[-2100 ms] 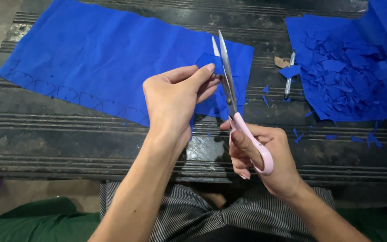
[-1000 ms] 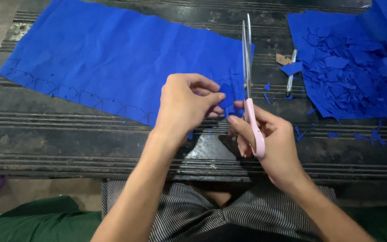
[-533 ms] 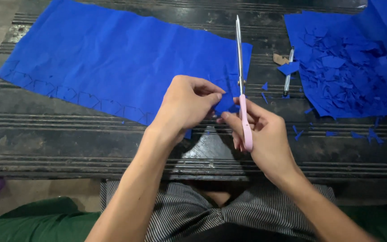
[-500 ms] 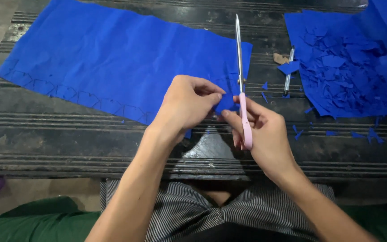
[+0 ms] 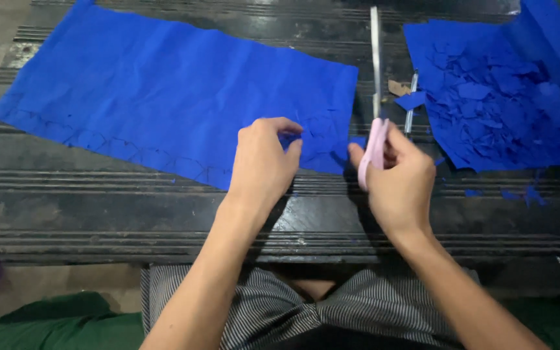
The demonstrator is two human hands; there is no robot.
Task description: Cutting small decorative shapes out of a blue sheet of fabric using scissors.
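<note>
A large blue cloth (image 5: 170,97) lies spread on the dark ribbed bench (image 5: 98,214), with a row of drawn outlines along its near edge. My left hand (image 5: 264,159) pinches the cloth's near right corner between thumb and fingers. My right hand (image 5: 396,178) grips pink-handled scissors (image 5: 374,84); the blades are together and point straight away from me, just right of the cloth's right edge.
A second blue cloth (image 5: 552,78) at the right carries a heap of several small blue cut pieces (image 5: 494,91). A pen (image 5: 411,104) and a small tan scrap (image 5: 396,87) lie between the two cloths. Blue snippets (image 5: 513,193) dot the bench. Striped shorts (image 5: 280,311) show below.
The scissors went from open and tilted to blades together and pointing straight away. Both hands dropped lower toward the cloth's near right corner, and my left hand now pinches the cloth there.
</note>
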